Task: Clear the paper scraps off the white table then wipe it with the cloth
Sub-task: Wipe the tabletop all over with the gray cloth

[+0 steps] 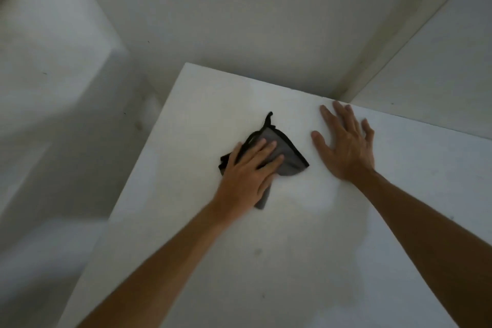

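A grey cloth (290,160) with black edging lies crumpled on the white table (292,261), near its far left part. My left hand (250,170) presses flat on the cloth, fingers spread over it and pointing up and right. To its right, my right hand (346,141) rests palm down on the bare tabletop with fingers apart, fingertips near the table's far edge. It holds nothing. No paper scraps show on the table. A faint damp-looking patch sits on the surface in front of my hands.
The table's left edge runs diagonally from the far corner (186,65) down to the lower left, with pale floor (53,141) beyond it. White walls (239,8) rise behind the table, and a pale panel (439,61) stands at the right.
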Motion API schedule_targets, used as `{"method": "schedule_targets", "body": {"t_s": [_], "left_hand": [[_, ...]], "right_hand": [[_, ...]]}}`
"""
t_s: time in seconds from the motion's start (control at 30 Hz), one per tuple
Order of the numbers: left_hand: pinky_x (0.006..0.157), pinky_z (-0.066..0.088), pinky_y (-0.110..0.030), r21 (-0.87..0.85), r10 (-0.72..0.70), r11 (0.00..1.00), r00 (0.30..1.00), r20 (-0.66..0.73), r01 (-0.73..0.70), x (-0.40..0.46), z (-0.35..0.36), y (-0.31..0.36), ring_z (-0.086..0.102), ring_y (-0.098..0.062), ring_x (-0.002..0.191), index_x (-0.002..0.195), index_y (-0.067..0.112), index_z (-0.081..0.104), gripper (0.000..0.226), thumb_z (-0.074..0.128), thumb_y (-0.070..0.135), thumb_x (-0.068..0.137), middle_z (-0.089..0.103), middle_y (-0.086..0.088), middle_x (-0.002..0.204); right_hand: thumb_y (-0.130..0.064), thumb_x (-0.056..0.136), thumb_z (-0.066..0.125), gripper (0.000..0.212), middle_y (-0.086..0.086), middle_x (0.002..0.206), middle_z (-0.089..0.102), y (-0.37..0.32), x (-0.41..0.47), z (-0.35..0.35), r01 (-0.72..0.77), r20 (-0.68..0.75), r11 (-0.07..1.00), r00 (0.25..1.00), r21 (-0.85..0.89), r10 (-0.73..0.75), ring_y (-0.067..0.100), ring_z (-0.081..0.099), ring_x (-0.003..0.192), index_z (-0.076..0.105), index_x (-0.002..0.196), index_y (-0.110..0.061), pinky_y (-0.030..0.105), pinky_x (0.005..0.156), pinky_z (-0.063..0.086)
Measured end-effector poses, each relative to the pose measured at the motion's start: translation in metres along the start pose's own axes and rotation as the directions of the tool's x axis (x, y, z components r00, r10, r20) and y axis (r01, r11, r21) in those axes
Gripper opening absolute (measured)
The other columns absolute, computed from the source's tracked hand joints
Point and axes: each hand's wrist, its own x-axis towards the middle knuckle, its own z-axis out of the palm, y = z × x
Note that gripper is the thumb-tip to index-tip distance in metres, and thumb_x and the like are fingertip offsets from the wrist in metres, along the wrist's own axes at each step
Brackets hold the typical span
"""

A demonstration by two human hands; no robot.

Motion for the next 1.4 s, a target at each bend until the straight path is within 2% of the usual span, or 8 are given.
{"method": "schedule_targets", "body": {"t_s": [0.13, 0.3, 0.53, 0.67, 0.83, 1.1, 1.27, 1.4], "left_hand": [[0.111, 0.037, -0.051, 0.004, -0.275, 0.961, 0.954, -0.116, 0.278, -0.015, -0.008, -0.032, 0.048, -0.028, 0.138, 0.131, 0.015, 0.065, 0.038, 0.055, 0.018, 0.095, 0.056, -0.008, 0.145], [0.101, 0.046, -0.051, 0.000, -0.677, 0.716, 0.695, -0.243, 0.698, -0.026, -0.060, -0.076, 0.056, -0.044, 0.121, 0.122, -0.002, 0.067, 0.036, 0.046, 0.019, 0.101, 0.062, -0.022, 0.133], [0.092, 0.047, -0.041, -0.011, -0.306, 0.952, 0.945, -0.117, 0.307, -0.051, -0.024, 0.132, 0.058, -0.030, 0.120, 0.123, 0.011, 0.069, 0.032, 0.056, 0.026, 0.098, 0.061, -0.010, 0.138], [0.120, 0.019, -0.057, 0.058, -0.198, 0.980, 0.975, 0.106, 0.192, -0.077, 0.019, 0.208, 0.022, -0.024, 0.152, 0.151, 0.017, 0.042, 0.055, 0.033, 0.046, 0.106, 0.032, -0.007, 0.162], [0.118, 0.016, -0.060, 0.159, -0.246, 0.959, 0.967, 0.068, 0.233, -0.075, 0.031, 0.151, 0.022, -0.026, 0.152, 0.151, 0.028, 0.043, 0.050, 0.030, 0.045, 0.105, 0.032, -0.003, 0.162], [0.117, 0.026, -0.059, 0.059, -0.697, 0.708, 0.710, -0.102, 0.704, -0.104, -0.048, -0.006, 0.034, -0.041, 0.144, 0.140, -0.005, 0.050, 0.041, 0.035, 0.009, 0.104, 0.040, -0.024, 0.153], [0.102, 0.045, -0.061, 0.131, -0.255, 0.953, 0.956, -0.146, 0.274, -0.121, -0.034, 0.095, 0.052, -0.042, 0.132, 0.130, -0.009, 0.059, 0.041, 0.041, 0.005, 0.096, 0.053, -0.028, 0.141], [0.123, 0.011, -0.057, 0.144, -0.301, 0.945, 0.953, 0.037, 0.293, -0.157, -0.014, 0.145, 0.019, -0.025, 0.153, 0.154, 0.015, 0.036, 0.054, 0.031, 0.042, 0.107, 0.027, -0.008, 0.163]], "right_hand": [[-0.065, 0.102, 0.023, 0.067, -0.007, 0.171, 0.006, 0.001, -0.001, -0.001, 0.016, 0.033, 1.000, 0.999, -0.026, -0.015, 0.017, 0.003, 0.158, 0.013, 0.162, -0.038, 0.051, 0.127, 0.006], [-0.044, 0.108, 0.034, 0.057, 0.000, 0.170, 0.017, -0.016, -0.028, -0.009, 0.013, 0.021, 0.996, 1.000, 0.089, -0.015, 0.021, 0.011, 0.158, 0.026, 0.161, -0.026, 0.050, 0.126, 0.013], [-0.040, 0.110, 0.031, 0.048, 0.000, 0.166, 0.029, -0.020, -0.142, -0.002, -0.150, -0.137, 0.955, 0.972, 0.254, 0.189, 0.020, 0.020, 0.156, 0.037, 0.156, -0.026, 0.051, 0.125, 0.012], [-0.033, 0.109, 0.034, 0.046, 0.000, 0.164, 0.031, 0.013, -0.179, -0.007, -0.401, -0.174, 0.816, 0.846, 0.416, 0.504, 0.020, 0.026, 0.153, 0.040, 0.153, -0.022, 0.055, 0.125, 0.010], [-0.031, 0.108, 0.036, 0.048, 0.000, 0.164, 0.029, 0.027, -0.194, -0.002, -0.304, -0.161, 0.867, 0.907, 0.394, 0.390, 0.019, 0.023, 0.154, 0.036, 0.155, -0.022, 0.052, 0.126, 0.010], [-0.035, 0.109, 0.035, 0.052, 0.004, 0.167, 0.027, -0.020, -0.189, 0.006, 0.005, -0.102, 0.959, 0.995, 0.284, 0.025, 0.023, 0.015, 0.157, 0.032, 0.159, -0.021, 0.051, 0.126, 0.008], [-0.039, 0.109, 0.029, 0.054, 0.002, 0.169, 0.020, -0.059, -0.185, 0.021, 0.002, -0.054, 0.971, 0.998, 0.239, 0.011, 0.021, 0.008, 0.158, 0.028, 0.160, -0.023, 0.050, 0.127, 0.000], [-0.042, 0.108, 0.023, 0.056, -0.001, 0.171, 0.013, -0.060, -0.184, 0.025, -0.024, -0.030, 0.990, 0.999, 0.136, 0.029, 0.017, 0.002, 0.158, 0.023, 0.161, -0.026, 0.049, 0.127, 0.000]]}}
